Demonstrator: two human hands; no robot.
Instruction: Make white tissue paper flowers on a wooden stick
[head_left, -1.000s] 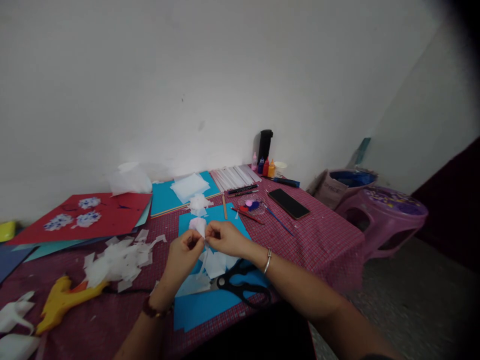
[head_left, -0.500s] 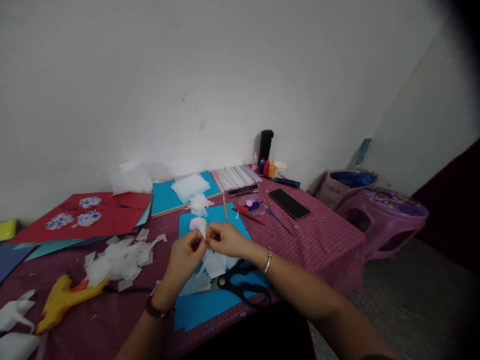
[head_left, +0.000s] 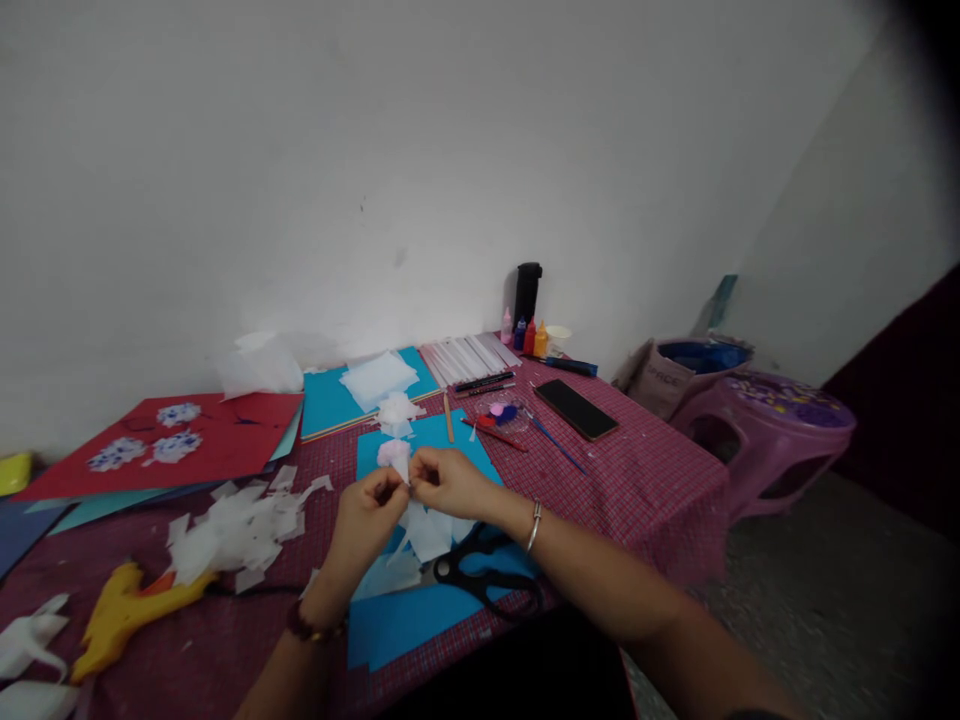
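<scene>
My left hand (head_left: pixel 373 512) and my right hand (head_left: pixel 448 480) meet over the blue paper (head_left: pixel 420 635), fingertips pinched together. Between them is a small strip of white tissue paper (head_left: pixel 401 468), gripped by both hands. Just beyond the fingers sits a pale pink tissue tuft (head_left: pixel 391 452); whether the strip joins it I cannot tell. Below my hands lie cut white tissue pieces (head_left: pixel 429 532) and black-handled scissors (head_left: pixel 487 580), partly under my right wrist. Farther back is a small heap of white tissue bits (head_left: pixel 396 412).
At left lie a tissue heap (head_left: pixel 232 530), a yellow glue gun (head_left: pixel 124 615) and a red sheet (head_left: pixel 232 440) with blue-white flowers. Right of my hands are a phone (head_left: pixel 576 408), brushes and a paint palette (head_left: pixel 501 413). Paint bottles (head_left: pixel 530 337) stand near the wall; a pink stool (head_left: pixel 780 420) stands right.
Both hands keep their pinch on the white tissue strip, with only slight finger movement. The whole view has shifted a little.
</scene>
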